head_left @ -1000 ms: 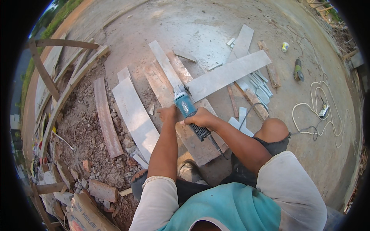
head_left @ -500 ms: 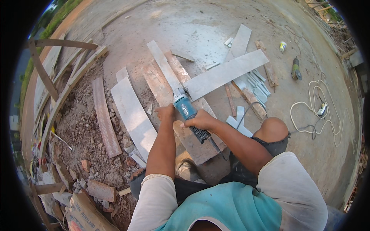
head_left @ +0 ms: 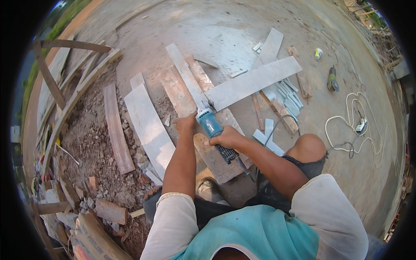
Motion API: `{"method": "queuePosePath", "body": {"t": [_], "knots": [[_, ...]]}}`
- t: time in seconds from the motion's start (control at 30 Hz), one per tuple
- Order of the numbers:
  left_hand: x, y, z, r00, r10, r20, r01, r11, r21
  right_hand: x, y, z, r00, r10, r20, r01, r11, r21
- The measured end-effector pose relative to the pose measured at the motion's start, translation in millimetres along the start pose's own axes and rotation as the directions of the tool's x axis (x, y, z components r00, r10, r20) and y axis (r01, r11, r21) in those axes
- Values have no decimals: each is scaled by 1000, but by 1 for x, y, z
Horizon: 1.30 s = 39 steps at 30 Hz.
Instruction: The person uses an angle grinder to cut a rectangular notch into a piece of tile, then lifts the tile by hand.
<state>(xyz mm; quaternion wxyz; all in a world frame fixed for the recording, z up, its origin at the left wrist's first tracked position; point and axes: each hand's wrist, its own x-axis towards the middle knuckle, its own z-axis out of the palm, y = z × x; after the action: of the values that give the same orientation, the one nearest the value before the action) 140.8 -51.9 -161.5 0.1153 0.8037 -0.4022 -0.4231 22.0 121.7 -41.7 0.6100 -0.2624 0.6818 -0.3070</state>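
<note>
Head view: right hand grips the grinder, forearm slanting inward.

Daylit, dusty concrete ground, rubble-strewn soil at left, timber frame, green grass

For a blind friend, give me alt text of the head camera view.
A person's right hand grips a blue angle grinder, its head at two pale strips, the left hand close beside it. A green grinder lies farther right; a long pale panel lies left.

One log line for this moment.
right hand: grips blue grinder | left hand: beside grinder head, grip unclear | pale strips: at grinder head
</note>
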Motion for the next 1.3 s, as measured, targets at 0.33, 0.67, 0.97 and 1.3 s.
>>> {"method": "queuePosePath", "body": {"t": [0.33, 0.67, 0.97, 1.3], "knots": [[-6, 3, 0, 1000, -5, 8, 5, 1000, 1, -13, -6, -2, 999, 54, -6, -54, 996, -73], [8, -6, 6, 999, 32, -39, -31, 999, 27, -17, 2, -1, 999, 43, -7, -43, 995, -88], [-6, 0, 1, 1000, 27, -9, -27, 1000, 8, -21, 6, -3, 999, 39, -8, -39, 997, -72], [3, -4, -1, 999, 38, -25, -37, 999, 31, -12, -20, -5, 1000, -29, -8, 29, 999, -21]]}}
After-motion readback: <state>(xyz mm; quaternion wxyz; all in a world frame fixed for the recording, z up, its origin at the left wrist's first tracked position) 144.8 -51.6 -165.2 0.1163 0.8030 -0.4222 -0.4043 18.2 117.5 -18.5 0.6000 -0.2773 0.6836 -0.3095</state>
